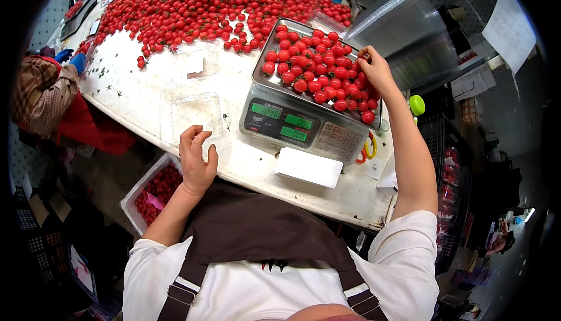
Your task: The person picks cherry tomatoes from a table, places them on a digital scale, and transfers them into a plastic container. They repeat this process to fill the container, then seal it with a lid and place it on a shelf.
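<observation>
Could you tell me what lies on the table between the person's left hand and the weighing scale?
In the head view, an empty clear plastic punnet lies on the white table between the left hand and the scale.

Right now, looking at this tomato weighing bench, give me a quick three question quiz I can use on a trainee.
1. True or false: the right hand is on the cherry tomatoes in the metal scale tray.
2. What is the left hand nearest to? A) clear plastic punnet B) white pad C) green ball
3. Fill in: the crate below the table edge holds ____.

Key: 1 true; 2 A; 3 cherry tomatoes.
</observation>
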### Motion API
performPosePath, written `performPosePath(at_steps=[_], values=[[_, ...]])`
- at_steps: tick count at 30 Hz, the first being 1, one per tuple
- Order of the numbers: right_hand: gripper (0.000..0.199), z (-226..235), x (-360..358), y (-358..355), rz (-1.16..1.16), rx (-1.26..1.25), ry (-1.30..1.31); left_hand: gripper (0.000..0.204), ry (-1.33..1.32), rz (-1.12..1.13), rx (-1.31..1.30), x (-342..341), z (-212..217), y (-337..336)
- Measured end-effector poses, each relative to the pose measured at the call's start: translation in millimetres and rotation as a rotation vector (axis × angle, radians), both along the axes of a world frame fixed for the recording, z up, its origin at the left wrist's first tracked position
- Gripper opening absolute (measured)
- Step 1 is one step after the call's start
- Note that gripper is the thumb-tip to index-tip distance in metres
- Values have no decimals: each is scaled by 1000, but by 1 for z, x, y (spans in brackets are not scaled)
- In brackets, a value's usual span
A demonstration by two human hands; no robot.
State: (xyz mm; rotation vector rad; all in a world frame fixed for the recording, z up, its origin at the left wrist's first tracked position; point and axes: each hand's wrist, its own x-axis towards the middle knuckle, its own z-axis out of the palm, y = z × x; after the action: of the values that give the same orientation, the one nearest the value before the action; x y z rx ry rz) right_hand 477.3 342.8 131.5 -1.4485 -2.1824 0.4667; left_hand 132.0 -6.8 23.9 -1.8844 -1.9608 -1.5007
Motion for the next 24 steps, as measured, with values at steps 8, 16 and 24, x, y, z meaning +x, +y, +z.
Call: performPosePath(at_steps=[8, 16, 24], values=[[31, 11, 12, -20, 2, -29, 173, 36, -32, -19, -27, 3, 4, 0], [30, 12, 18, -57, 101, -60, 158, 36, -48, -56, -29, 9, 4, 3], [32, -10, -9, -60, 180, 323, -234, 35, -50, -70, -26, 11, 1, 1]])
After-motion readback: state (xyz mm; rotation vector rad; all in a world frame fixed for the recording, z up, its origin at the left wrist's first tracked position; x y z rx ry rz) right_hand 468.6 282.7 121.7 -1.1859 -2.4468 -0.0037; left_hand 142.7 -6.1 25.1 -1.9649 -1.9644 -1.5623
